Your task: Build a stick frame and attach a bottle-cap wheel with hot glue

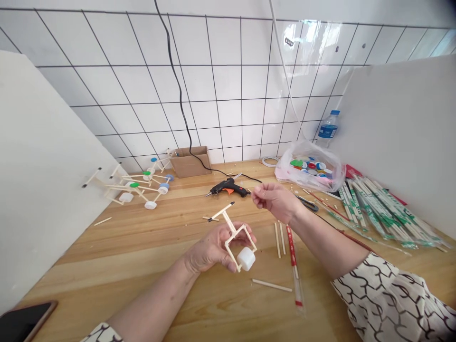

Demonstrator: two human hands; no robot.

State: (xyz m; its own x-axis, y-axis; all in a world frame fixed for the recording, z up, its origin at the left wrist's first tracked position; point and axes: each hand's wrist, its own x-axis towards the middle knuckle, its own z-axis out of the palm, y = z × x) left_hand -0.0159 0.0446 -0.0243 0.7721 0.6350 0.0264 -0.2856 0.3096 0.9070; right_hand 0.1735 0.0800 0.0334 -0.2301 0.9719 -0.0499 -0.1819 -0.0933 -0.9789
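Note:
My left hand (223, 249) grips a small model bike frame (231, 227) glued together from pieces of wooden chopstick. It has a crossbar with black tips at its top and a white bottle cap (246, 259) at its lower end. My right hand (274, 202) hovers to the right of it with thumb and fingers pinched; what they hold, if anything, is too small to make out. Just left of those fingertips lies a black hot glue gun (230, 186) with an orange trigger. Cut stick pieces (278, 241) rest below my right hand.
Several similar stick models (142, 185) stand at the left beside a cardboard box (191, 161). A plastic bag of bottle caps (309, 168), a water bottle (327, 128), wrapped chopsticks (388, 209) and a utility knife (307, 203) are at the right. A phone (26, 320) lies front left.

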